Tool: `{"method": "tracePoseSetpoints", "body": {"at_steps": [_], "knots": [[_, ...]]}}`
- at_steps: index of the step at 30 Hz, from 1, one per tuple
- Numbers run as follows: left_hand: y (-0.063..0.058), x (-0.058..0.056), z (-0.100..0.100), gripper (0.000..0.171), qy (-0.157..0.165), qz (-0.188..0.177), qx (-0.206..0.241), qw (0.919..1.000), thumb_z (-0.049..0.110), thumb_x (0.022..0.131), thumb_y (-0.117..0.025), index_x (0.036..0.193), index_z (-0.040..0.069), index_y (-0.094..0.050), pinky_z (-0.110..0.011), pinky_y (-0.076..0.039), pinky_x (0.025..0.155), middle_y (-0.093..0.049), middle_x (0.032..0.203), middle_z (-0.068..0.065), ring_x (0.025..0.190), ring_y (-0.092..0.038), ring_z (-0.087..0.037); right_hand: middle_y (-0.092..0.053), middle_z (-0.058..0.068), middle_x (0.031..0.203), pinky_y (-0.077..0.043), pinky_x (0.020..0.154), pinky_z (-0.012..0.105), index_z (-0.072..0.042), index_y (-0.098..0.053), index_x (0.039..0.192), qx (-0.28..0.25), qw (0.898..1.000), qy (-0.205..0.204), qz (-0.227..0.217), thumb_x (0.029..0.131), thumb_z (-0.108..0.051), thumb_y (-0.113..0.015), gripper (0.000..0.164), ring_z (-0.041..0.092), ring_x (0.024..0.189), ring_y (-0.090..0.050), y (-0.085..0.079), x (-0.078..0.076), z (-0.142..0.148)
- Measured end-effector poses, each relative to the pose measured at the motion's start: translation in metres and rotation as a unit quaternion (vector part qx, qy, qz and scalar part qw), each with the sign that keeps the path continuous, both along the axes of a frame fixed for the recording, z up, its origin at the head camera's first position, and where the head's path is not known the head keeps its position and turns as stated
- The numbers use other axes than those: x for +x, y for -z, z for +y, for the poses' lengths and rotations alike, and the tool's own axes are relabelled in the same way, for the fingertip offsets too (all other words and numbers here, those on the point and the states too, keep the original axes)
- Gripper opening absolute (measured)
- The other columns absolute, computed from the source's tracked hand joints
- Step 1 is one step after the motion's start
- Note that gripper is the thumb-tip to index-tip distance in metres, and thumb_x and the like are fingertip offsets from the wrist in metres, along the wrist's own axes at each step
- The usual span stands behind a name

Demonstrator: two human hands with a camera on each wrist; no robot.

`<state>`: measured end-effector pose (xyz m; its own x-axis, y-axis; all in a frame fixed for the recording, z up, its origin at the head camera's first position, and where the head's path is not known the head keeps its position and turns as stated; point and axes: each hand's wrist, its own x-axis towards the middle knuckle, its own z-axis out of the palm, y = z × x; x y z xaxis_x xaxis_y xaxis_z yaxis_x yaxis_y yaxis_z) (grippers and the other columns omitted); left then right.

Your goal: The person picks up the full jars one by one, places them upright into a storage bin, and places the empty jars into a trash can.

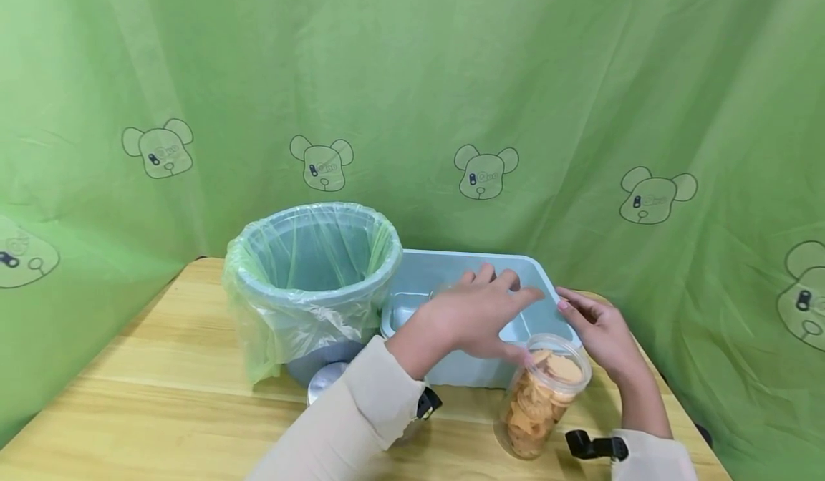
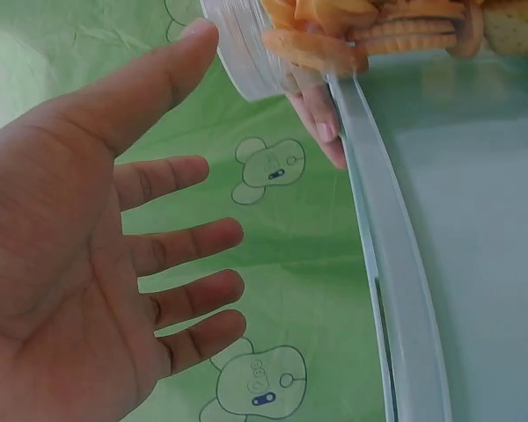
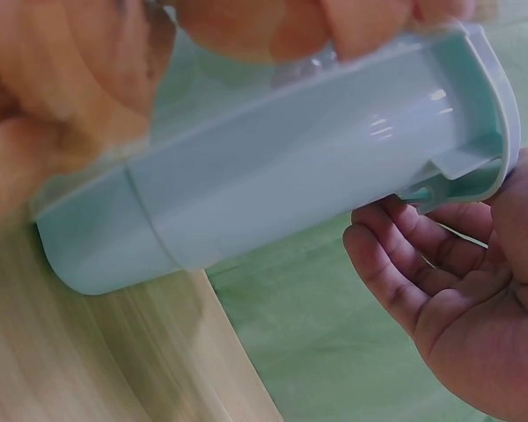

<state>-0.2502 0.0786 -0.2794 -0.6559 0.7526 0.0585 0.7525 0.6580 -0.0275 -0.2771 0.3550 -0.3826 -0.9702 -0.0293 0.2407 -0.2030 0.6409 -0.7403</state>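
A light blue plastic basin (image 1: 464, 258) stands at the table's back edge. My right hand (image 1: 602, 334) holds its right rim, the fingers bent under the lip in the right wrist view. My left hand (image 1: 480, 316) reaches over the basin with its fingers spread, holding nothing. The left thumb comes right up to the mouth of a clear jar (image 1: 544, 395) of orange biscuits, which stands lidless in front of the basin. In the left wrist view the biscuits (image 2: 405, 31) show at the top, beside the basin rim (image 2: 396, 220).
A blue bin (image 1: 322, 295) lined with a translucent green bag stands left of the basin. A round silvery thing (image 1: 327, 379) is partly hidden behind my left sleeve (image 1: 361, 402). A green curtain (image 1: 399, 73) with bear-head prints hangs behind the wooden table (image 1: 161, 395).
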Motion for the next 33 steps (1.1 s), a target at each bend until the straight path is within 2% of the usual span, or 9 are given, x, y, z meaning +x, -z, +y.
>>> {"method": "tracePoseSetpoints", "body": {"at_steps": [4,6,14,19,22,24,27,30,33], "knots": [[0.0,0.004,0.004,0.095,0.011,-0.007,-0.005,0.9999,0.08,0.083,-0.058,0.162,0.04,-0.024,-0.028,-0.036,0.094,-0.042,0.142,0.009,0.115,-0.036,-0.012,-0.053,0.023,0.147,-0.047,0.082,0.014,-0.008,-0.048,0.153,0.002,1.0,-0.002,-0.004,0.107,-0.048,-0.047,0.06,0.029,0.123,-0.055,0.0,0.001,0.0],[0.001,0.006,0.007,0.095,0.019,-0.005,-0.01,0.9998,0.081,0.083,-0.058,0.162,0.039,-0.024,-0.028,-0.035,0.093,-0.041,0.14,0.01,0.112,-0.035,-0.012,-0.051,0.023,0.148,-0.047,0.083,0.015,-0.008,-0.048,0.153,0.0,1.0,-0.004,-0.006,0.107,-0.048,-0.047,0.061,0.037,0.128,-0.052,0.0,0.001,0.0],[0.004,0.012,0.015,0.101,0.033,-0.011,-0.018,0.9992,0.082,0.081,-0.057,0.163,0.042,-0.014,-0.026,-0.033,0.091,-0.04,0.137,0.013,0.111,-0.033,-0.009,-0.048,0.023,0.152,-0.045,0.09,0.025,-0.009,-0.046,0.154,-0.004,1.0,-0.007,-0.017,0.107,-0.049,-0.047,0.062,0.041,0.134,-0.047,-0.001,0.001,0.001],[0.008,0.016,0.023,0.102,0.039,-0.025,-0.021,0.9987,0.082,0.081,-0.06,0.163,0.046,-0.01,-0.028,-0.034,0.095,-0.041,0.133,0.013,0.11,-0.033,-0.01,-0.047,0.023,0.153,-0.045,0.086,0.018,-0.008,-0.047,0.154,-0.004,1.0,-0.008,-0.013,0.107,-0.048,-0.048,0.062,0.041,0.133,-0.048,-0.001,0.001,0.001],[0.012,0.018,0.029,0.102,0.041,-0.029,-0.026,0.9984,0.082,0.08,-0.06,0.162,0.047,-0.011,-0.028,-0.033,0.097,-0.04,0.137,0.014,0.111,-0.033,-0.01,-0.046,0.023,0.153,-0.046,0.083,0.015,-0.009,-0.047,0.154,-0.008,1.0,-0.011,-0.012,0.107,-0.048,-0.048,0.061,0.04,0.131,-0.049,-0.002,0.002,0.001],[0.013,0.02,0.032,0.101,0.046,-0.028,-0.028,0.9982,0.082,0.08,-0.06,0.162,0.046,-0.012,-0.027,-0.033,0.096,-0.039,0.141,0.014,0.113,-0.033,-0.01,-0.047,0.022,0.153,-0.048,0.082,0.015,-0.009,-0.048,0.153,-0.008,1.0,-0.011,-0.01,0.107,-0.048,-0.049,0.06,0.035,0.128,-0.053,-0.003,0.002,0.001],[0.016,0.022,0.035,0.1,0.053,-0.02,-0.033,0.9979,0.082,0.08,-0.061,0.162,0.045,-0.017,-0.028,-0.032,0.096,-0.035,0.149,0.013,0.117,-0.033,-0.01,-0.049,0.021,0.152,-0.049,0.082,0.015,-0.009,-0.05,0.152,-0.008,1.0,-0.012,-0.001,0.107,-0.046,-0.05,0.058,0.013,0.118,-0.058,-0.002,0.001,0.001],[0.02,0.023,0.04,0.098,0.055,-0.013,-0.037,0.9977,0.082,0.081,-0.061,0.161,0.045,-0.019,-0.029,-0.033,0.098,-0.033,0.151,0.014,0.118,-0.033,-0.01,-0.053,0.02,0.148,-0.049,0.082,0.016,-0.008,-0.051,0.151,-0.013,1.0,-0.014,0.008,0.107,-0.044,-0.052,0.057,-0.007,0.105,-0.055,-0.001,0.001,0.001],[0.024,0.024,0.044,0.095,0.058,-0.009,-0.039,0.9975,0.081,0.082,-0.06,0.161,0.045,-0.02,-0.03,-0.034,0.099,-0.034,0.15,0.014,0.117,-0.033,-0.011,-0.054,0.021,0.147,-0.051,0.081,0.017,-0.007,-0.051,0.151,-0.021,1.0,-0.017,0.01,0.107,-0.044,-0.052,0.057,-0.009,0.102,-0.056,0.0,0.001,0.002]]}}
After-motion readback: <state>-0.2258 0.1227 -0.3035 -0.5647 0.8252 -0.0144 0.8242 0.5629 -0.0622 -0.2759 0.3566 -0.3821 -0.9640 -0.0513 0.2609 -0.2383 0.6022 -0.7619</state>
